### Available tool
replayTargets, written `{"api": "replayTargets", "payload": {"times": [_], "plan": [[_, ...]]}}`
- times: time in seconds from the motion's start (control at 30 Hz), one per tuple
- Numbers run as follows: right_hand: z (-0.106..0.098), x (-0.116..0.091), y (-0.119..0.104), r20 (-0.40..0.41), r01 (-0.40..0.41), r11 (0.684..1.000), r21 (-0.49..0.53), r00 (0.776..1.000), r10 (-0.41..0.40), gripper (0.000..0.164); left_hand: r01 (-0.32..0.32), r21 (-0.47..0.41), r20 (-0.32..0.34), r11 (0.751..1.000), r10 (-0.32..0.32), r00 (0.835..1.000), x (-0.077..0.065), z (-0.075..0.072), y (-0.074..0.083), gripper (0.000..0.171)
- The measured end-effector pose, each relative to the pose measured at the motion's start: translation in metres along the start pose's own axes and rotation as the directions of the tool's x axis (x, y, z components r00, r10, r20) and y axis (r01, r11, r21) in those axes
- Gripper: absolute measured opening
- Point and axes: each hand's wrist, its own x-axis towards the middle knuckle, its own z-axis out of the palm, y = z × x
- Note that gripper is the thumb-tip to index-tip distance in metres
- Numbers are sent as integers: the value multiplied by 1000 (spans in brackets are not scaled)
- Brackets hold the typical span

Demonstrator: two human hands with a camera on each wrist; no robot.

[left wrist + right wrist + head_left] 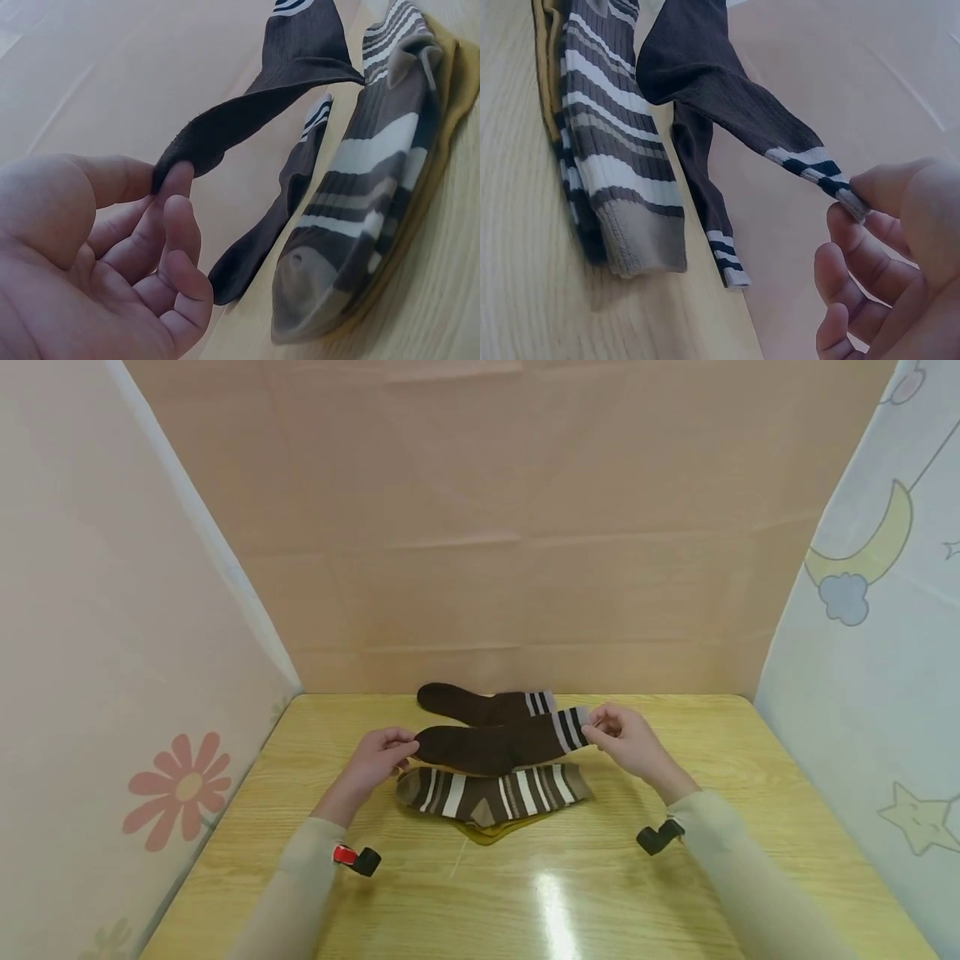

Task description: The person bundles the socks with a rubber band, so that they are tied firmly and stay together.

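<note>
A dark brown sock (487,748) with a striped cuff is stretched between both hands, raised above the table in the wrist views. My left hand (381,753) pinches its toe end between thumb and forefinger. At the other end my right hand (627,740) pinches the grey cuff with thumb and forefinger, other fingers loosely bent. Behind it lies a matching dark sock (457,702) with the same striped cuff. In front, a brown, white and tan striped sock (517,793) lies on top of a mustard sock (487,835), which is mostly hidden under it.
The wooden table (420,902) ends at a plain peach backdrop (517,527). A panel with a flower print (180,789) stands on the left, one with a moon print (873,543) on the right. Small black wrist cameras (660,837) sit at both sleeves.
</note>
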Motion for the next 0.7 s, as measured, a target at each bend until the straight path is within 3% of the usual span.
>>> {"api": "replayTargets", "payload": {"times": [0.37, 0.7], "plan": [[9, -8, 3, 51, -44, 993, 114, 998, 38, 20, 11, -24, 32, 1000, -10, 999, -22, -13, -2, 32], [20, -15, 2, 98, -112, 984, 139, 990, 99, 23, 38, -57, 51, 998, -35, 998, -29, -23, -13, 33]]}}
